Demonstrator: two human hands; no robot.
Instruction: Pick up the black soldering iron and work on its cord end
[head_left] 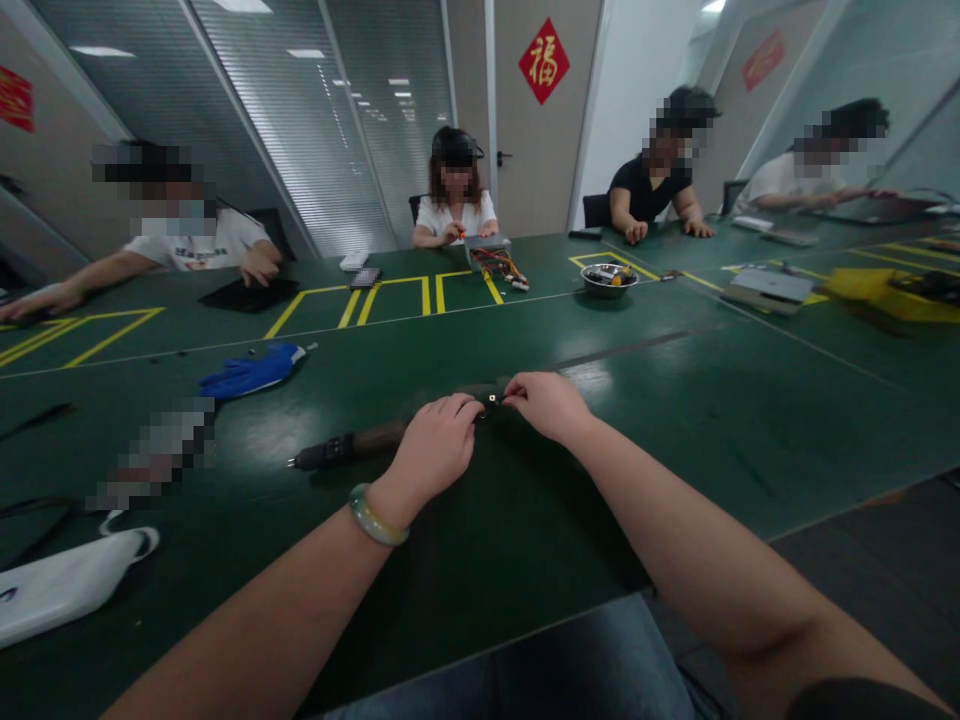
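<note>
- Small part (493,398): above the table (720,430), between the hands.
- Right hand (546,405): fingertips pinching the small part.
- Left hand (439,440): beside it; grip cannot be determined.
- Dark cylindrical tool (379,438): extends leftward from left hand.

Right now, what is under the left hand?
A dark cylindrical tool, pronged at its exposed end, runs up to the left hand; whatever that hand covers is hidden.
</note>
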